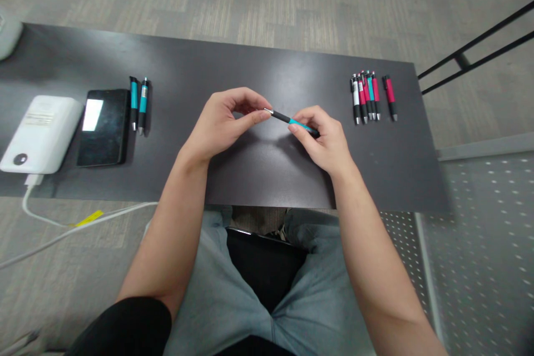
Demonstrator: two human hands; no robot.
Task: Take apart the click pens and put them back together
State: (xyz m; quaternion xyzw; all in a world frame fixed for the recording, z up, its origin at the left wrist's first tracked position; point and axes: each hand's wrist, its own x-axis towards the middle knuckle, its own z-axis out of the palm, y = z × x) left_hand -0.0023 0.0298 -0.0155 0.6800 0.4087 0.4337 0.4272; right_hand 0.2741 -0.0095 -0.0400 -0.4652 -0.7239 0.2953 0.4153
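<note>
Above the middle of the dark table, a teal and black pen (282, 117) is held between both hands. The thumb and fingers of my left hand (232, 118) pinch its silver tip. My right hand (323, 136) grips the teal barrel; its fingers partly cover the other end. To the right lies a row of several pens (367, 97), mostly red with black grips, along with a white one and a teal one. A single red pen (389, 97) lies apart from them. Two teal pens (139, 104) lie side by side at the left.
A black phone-like device (104, 139) lies left of the two teal pens, beside a white power bank (44, 133) with a white cable (104, 217) running off the front edge. The table (271, 178) ends at the right near a black metal frame (463, 61).
</note>
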